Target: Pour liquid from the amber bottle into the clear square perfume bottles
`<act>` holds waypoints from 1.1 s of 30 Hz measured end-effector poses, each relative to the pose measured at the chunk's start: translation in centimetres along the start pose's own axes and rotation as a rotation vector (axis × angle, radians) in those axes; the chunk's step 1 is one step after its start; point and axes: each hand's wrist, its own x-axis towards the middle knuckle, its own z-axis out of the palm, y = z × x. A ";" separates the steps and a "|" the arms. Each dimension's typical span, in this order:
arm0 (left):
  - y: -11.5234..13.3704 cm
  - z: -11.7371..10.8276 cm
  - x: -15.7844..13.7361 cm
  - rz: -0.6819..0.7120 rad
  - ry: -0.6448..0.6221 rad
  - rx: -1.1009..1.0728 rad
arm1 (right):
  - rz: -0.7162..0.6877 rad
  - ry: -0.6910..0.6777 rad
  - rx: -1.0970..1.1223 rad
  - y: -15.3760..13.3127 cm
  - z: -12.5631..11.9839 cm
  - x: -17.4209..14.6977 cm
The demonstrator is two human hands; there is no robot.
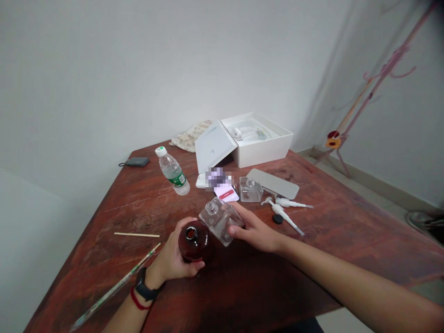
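My left hand (175,256) is wrapped round a dark brown glass bottle (194,249), whose round mouth is uncapped and faces up. Beside it, my right hand (255,229) grips a clear square bottle (222,222) between thumb and fingers, tilted a little toward the brown one. Its neck has no cap. A second clear square bottle (251,190) stands just beyond my right hand. Two white pump heads, one long pump (282,215) and another pump (293,203), lie to the right near a black cap (277,219).
Behind stand a water bottle (173,173), an open white box (263,150) with its lid (215,143) leaning on it, and a lit phone (227,193). A wooden stick (137,235) and a wrapped chopstick packet (118,286) lie left. A grey pouch (137,162) sits at the far left edge.
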 end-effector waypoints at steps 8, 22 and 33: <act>0.0 0.0 -0.1 0.051 0.000 0.033 | 0.060 0.017 0.032 -0.6 0.0 0.4; -0.2 -0.1 -0.1 0.079 -0.004 0.032 | 0.086 -0.018 0.067 -0.8 -0.3 0.4; -0.2 0.1 -0.2 0.100 -0.017 0.010 | 0.137 -0.017 0.021 -0.2 -0.8 0.3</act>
